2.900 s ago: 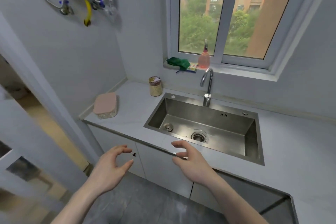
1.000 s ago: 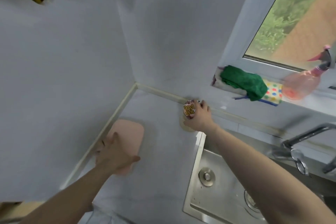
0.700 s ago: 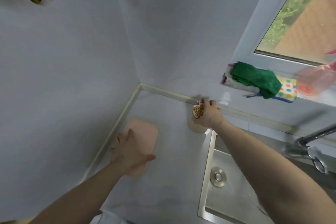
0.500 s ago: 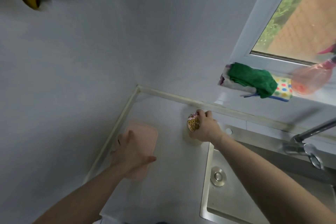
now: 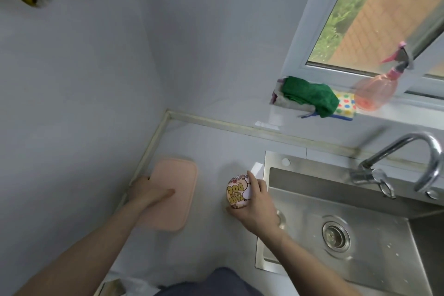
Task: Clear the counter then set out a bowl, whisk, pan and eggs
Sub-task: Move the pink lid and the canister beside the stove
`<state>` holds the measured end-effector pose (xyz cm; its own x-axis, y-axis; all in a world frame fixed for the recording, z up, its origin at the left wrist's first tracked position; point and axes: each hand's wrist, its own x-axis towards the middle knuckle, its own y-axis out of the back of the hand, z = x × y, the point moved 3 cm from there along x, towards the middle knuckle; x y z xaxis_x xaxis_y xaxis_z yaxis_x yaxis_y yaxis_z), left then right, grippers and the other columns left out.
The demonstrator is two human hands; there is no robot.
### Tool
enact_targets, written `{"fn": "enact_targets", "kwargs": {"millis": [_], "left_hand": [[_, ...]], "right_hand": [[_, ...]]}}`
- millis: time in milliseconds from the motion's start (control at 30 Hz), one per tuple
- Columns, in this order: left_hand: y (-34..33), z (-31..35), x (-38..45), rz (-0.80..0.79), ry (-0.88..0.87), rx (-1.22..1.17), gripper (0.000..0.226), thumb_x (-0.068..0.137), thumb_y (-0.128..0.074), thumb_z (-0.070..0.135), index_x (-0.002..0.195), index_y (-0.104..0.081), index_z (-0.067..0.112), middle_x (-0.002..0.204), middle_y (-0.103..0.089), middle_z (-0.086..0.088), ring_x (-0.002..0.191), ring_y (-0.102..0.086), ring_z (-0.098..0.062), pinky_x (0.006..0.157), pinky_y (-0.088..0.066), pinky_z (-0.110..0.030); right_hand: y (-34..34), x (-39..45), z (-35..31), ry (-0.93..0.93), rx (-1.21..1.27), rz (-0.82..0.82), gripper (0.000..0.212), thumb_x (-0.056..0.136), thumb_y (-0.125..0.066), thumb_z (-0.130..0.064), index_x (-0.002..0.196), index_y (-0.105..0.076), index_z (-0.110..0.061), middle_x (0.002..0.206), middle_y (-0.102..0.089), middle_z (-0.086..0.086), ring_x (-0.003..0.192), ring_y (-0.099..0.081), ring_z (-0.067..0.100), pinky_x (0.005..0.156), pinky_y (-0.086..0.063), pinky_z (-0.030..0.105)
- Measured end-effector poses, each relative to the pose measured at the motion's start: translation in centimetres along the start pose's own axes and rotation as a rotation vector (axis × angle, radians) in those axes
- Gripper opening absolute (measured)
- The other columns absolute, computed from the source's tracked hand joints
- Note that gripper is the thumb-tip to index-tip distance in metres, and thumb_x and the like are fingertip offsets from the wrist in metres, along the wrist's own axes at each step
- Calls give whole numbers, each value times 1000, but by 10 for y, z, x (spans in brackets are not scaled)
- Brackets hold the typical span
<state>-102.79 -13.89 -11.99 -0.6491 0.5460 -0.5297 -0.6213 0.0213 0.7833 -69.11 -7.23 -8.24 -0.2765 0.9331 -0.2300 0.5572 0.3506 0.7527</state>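
A flat pink lidded container (image 5: 176,190) lies on the grey counter (image 5: 211,146) near the left wall. My left hand (image 5: 146,193) grips its near left edge, thumb lying across the lid. To its right a small round jar with a printed cartoon lid (image 5: 236,191) stands by the sink's left rim. My right hand (image 5: 258,206) is curled round that jar from the right side. No bowl, whisk, pan or eggs are in view.
A steel sink (image 5: 336,223) with a drain fills the right side, with a curved tap (image 5: 403,163) behind it. On the window sill lie a green cloth (image 5: 310,94), a dotted sponge (image 5: 346,103) and a pink spray bottle (image 5: 374,89). Walls close the left and back.
The jar in my right hand has come from the back wall toward me along the sink's rim. My left hand has closed on the pink container's edge. The view has tilted downward.
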Motion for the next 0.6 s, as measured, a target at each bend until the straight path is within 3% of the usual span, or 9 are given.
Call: {"fn": "enact_targets", "kwargs": {"millis": [67,133,267,433,533,600], "left_hand": [[-8,-19,13,-96,50,-152,108,21,-86,74,110,-74,13,112,-77,-8,99,-74,-25,88,-61,-42],[-12,-22,7,-181,71,-259,100,20,-97,62,101,-76,7,101,-78,-10,86,-76,-24,78,-64,-43],[-15,3,-21,-217,11,-373,58,57,-98,26,103,-71,3,98,-76,-13,83,-74,-23,65,-59,-32],[-34,10,-30,-335,-16,-444,65,68,-93,21,121,-61,0,108,-73,-13,88,-73,-24,61,-57,-29],[-42,18,-44,-341,-52,-448,88,54,-96,35,124,-57,0,111,-70,-13,91,-72,-25,62,-58,-31],[-46,30,-55,-311,-107,-435,92,43,-92,43,118,-55,4,111,-68,-12,93,-69,-25,64,-55,-32]], "right_hand": [[-1,-3,1,-29,74,32,121,60,-86,-54,159,-22,-30,140,-42,-14,125,-49,11,91,-44,24],[-1,-6,-1,-47,143,68,111,59,-89,-46,153,-32,-27,133,-47,-21,126,-50,10,93,-44,24],[1,-13,-6,-61,201,86,83,58,-88,-36,127,-41,-38,110,-47,-36,108,-56,7,78,-44,23],[4,-29,-3,-34,239,68,78,59,-90,-38,116,-37,-45,112,-46,-35,102,-54,0,80,-44,18],[9,-45,10,-93,307,114,83,51,-91,-47,122,-46,-41,118,-58,-22,101,-62,-4,82,-52,17],[19,-58,20,-118,348,151,84,50,-92,-45,122,-49,-42,117,-62,-19,101,-66,-3,85,-58,26]]}}
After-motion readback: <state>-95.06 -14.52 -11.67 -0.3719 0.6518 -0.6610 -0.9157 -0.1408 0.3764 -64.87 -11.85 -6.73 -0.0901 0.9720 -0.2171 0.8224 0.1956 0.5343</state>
